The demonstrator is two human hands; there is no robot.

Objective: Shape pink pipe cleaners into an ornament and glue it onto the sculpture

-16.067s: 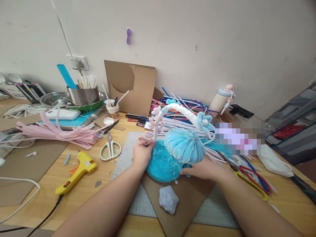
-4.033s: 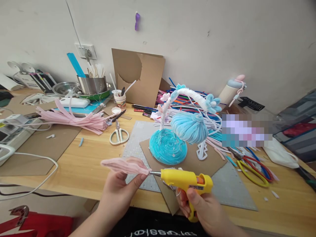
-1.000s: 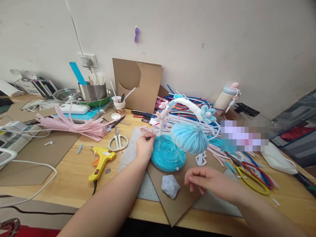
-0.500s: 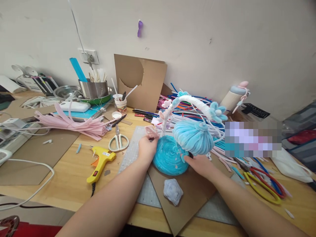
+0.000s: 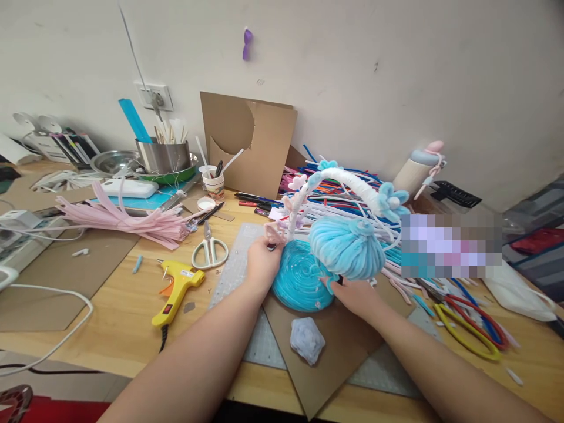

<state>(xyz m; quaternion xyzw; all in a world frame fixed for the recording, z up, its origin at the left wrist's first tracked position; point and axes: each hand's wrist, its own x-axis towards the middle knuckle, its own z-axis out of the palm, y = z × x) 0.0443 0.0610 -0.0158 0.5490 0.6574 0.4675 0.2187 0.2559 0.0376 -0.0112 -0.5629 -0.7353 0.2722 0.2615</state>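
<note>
A round blue coiled base point(image 5: 302, 279) with a white wrapped arch point(image 5: 343, 177) stands on brown cardboard point(image 5: 326, 358). Blue and pink flowers sit along the arch, and a pleated blue puff point(image 5: 348, 248) hangs beneath it. My left hand point(image 5: 263, 261) is closed at the base's left edge, by a pink flower piece; its grip is partly hidden. At the right edge, my right hand point(image 5: 355, 296) has its fingers round the base, under the puff. A pale grey-blue fabric rose point(image 5: 307, 341) lies on the cardboard in front.
On the left are a yellow glue gun point(image 5: 178, 291), scissors point(image 5: 210, 249) and a pink pipe-cleaner bundle point(image 5: 123, 217). Yellow-handled pliers point(image 5: 467, 335) lie at the right. Many coloured pipe cleaners and a cardboard sheet point(image 5: 268, 129) are behind.
The view has shifted slightly. Both hands stay at the sides of the blue base, with little visible movement.
</note>
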